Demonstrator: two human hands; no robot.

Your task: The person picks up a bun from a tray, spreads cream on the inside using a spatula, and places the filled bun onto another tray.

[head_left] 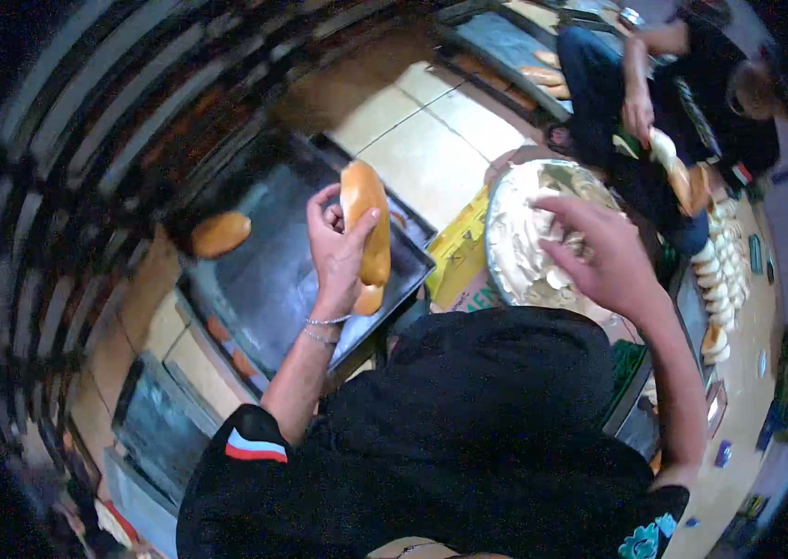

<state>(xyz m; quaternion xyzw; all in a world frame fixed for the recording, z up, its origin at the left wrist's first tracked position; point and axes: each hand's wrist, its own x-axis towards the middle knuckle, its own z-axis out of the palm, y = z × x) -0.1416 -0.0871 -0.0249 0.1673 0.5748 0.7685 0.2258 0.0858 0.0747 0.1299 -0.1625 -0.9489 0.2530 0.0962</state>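
Observation:
My left hand [336, 244] grips a long golden bread roll [366, 219] upright over a dark metal tray [264, 261]; another roll behind it shows only at its lower end. My right hand [599, 252] is over a large round bowl of pale, whipped cream [520, 233], fingers curved and apart, with nothing visible in them. A yellow printed cardboard piece [459, 252] lies between tray and bowl. A single roll [219, 235] sits near the left end of the tray.
A co-worker [711, 84] at upper right holds a roll. Trays with rolls [543, 79] lie at the top, rows of pale buns [720, 289] at right. Dark slatted racks [87, 121] line the left, with flat trays [156, 419] on the tiled floor [422, 130] at lower left.

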